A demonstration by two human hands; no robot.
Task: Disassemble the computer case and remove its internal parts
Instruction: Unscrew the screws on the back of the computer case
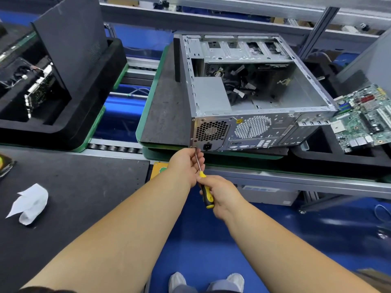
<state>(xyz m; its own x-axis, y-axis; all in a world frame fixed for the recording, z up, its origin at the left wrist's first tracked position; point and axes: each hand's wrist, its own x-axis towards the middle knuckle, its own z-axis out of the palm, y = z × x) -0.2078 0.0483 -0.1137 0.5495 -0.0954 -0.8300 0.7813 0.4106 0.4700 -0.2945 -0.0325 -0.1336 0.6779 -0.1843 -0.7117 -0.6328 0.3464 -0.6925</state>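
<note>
As I reach forward with both arms outstretched, my right hand (pixel 220 192) wraps its grip around the yellow-and-black screwdriver (pixel 206 192), while my left hand (pixel 186 166) pinches its shaft, tip at the lower rear corner of the open computer case (pixel 243 115), lying on a green-edged tray (pixel 167 115).

screwdriver (pixel 207 193): yellow-black | computer case (pixel 249 115): silver-grey | floor (pixel 211 250): blue

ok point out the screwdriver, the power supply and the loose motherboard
screwdriver (pixel 207 195): head view, on its yellow-black handle
power supply (pixel 211 95): head view, on its grey top face inside the case
motherboard (pixel 364 119): head view, on the green board's middle
</note>
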